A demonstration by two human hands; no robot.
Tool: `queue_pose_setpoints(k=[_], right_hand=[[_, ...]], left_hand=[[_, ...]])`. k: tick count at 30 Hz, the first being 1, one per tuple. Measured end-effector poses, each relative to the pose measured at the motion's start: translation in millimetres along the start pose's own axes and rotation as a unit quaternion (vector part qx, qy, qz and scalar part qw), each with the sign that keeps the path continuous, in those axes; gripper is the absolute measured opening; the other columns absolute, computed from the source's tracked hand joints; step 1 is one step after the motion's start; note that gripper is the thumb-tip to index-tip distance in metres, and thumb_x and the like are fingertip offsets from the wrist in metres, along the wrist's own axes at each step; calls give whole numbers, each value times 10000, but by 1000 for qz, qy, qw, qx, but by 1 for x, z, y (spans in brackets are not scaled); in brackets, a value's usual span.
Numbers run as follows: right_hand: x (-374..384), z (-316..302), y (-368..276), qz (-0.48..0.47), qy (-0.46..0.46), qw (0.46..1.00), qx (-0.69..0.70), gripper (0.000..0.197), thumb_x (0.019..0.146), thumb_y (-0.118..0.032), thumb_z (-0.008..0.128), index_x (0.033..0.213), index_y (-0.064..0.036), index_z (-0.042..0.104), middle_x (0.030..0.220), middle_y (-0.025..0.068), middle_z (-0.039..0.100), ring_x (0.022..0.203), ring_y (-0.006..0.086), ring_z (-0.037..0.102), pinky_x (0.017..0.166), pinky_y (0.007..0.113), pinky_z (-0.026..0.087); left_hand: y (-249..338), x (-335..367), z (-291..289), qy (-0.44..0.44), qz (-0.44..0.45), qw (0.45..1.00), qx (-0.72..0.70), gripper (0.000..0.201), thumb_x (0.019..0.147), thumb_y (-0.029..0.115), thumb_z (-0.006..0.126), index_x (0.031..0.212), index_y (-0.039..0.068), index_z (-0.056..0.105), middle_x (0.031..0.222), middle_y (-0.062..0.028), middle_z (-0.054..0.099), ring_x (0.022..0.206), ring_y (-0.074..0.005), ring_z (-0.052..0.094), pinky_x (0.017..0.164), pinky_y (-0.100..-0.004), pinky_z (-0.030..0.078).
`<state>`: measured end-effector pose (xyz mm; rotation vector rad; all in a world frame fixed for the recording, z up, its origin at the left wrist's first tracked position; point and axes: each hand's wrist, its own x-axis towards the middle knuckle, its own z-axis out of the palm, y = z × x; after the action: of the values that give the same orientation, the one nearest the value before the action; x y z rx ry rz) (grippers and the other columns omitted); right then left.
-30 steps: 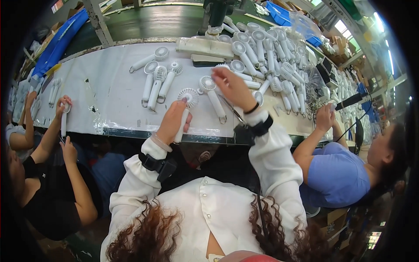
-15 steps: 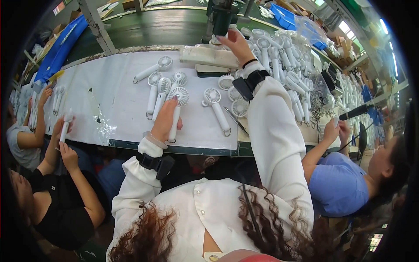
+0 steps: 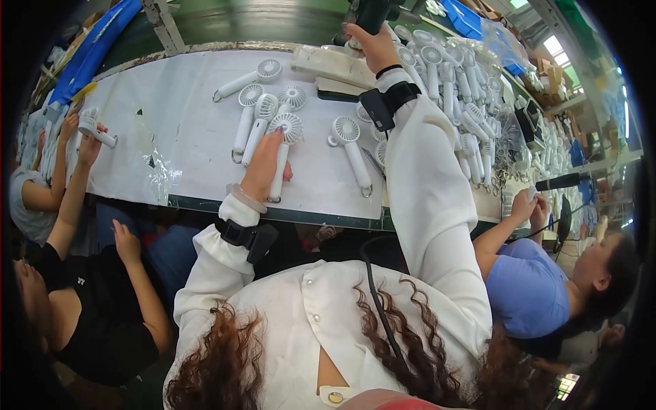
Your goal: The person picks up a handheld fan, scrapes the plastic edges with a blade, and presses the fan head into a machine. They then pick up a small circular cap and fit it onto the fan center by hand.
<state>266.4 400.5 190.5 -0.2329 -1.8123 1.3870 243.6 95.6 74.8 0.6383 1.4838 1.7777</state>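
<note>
My left hand is closed around the handle of a white handheld fan lying on the white sheet, its round grille up. Near it lie several more handheld fans, some with wire loops at the handle ends. To the right of my left hand lies a separate fan. My right hand reaches far forward, fingers bent beneath a dark green machine head. A small whitish part shows by those fingertips, too hidden to name.
A pale block and a dark flat box lie near the machine. Many fans are heaped at right. Co-workers sit at both sides; the left one's hand holds a fan over the table. Blue bins stand behind.
The view has tilted slightly, shifting the table upward. My hands keep their places at the fan and machine. The left co-worker has swung a fan outward over the table, one hand letting go.
</note>
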Motion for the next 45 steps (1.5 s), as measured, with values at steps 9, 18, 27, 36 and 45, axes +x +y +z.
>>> queue_pose_setpoints(k=[9, 18, 27, 36, 45], right_hand=[[-21, 3, 5, 27, -12, 997, 70, 316, 768, -236, 773, 945, -19, 627, 847, 56, 647, 739, 143, 619, 609, 287, 506], [-49, 16, 5, 14, 25, 998, 50, 299, 754, -231, 784, 915, -28, 634, 827, 47, 629, 713, 134, 605, 593, 290, 506], [-61, 40, -11, 16, 103, 994, 46, 251, 781, -173, 753, 894, 4, 615, 650, 26, 602, 492, 100, 529, 433, 265, 406], [-64, 17, -21, 31, -27, 997, 58, 338, 841, -177, 724, 1064, 13, 555, 853, 64, 623, 649, 108, 579, 536, 249, 452], [-231, -36, -31, -177, -102, 858, -471, 519, 783, -316, 741, 1188, -57, 547, 1248, 182, 528, 1193, 318, 500, 1005, 466, 382]], left_hand=[[1, 26, 15, 14, 25, 1000, 3, 454, 972, 475, 398, 1052, 40, 498, 595, -77, 509, 499, -166, 542, 488, -285, 452], [-3, 36, 1, 69, 46, 997, -5, 478, 957, 492, 406, 1074, 39, 501, 638, -84, 535, 509, -171, 549, 486, -288, 454], [-2, 37, -2, 62, 41, 997, 0, 463, 956, 483, 401, 1030, 41, 518, 584, -81, 528, 510, -168, 545, 483, -283, 444], [12, 22, 14, 26, 7, 999, -25, 437, 963, 464, 407, 941, 48, 537, 540, -78, 516, 498, -165, 523, 497, -279, 437], [9, 6, 8, -8, -6, 999, -37, 431, 974, 462, 400, 909, 53, 523, 531, -79, 511, 487, -173, 513, 505, -284, 434]])
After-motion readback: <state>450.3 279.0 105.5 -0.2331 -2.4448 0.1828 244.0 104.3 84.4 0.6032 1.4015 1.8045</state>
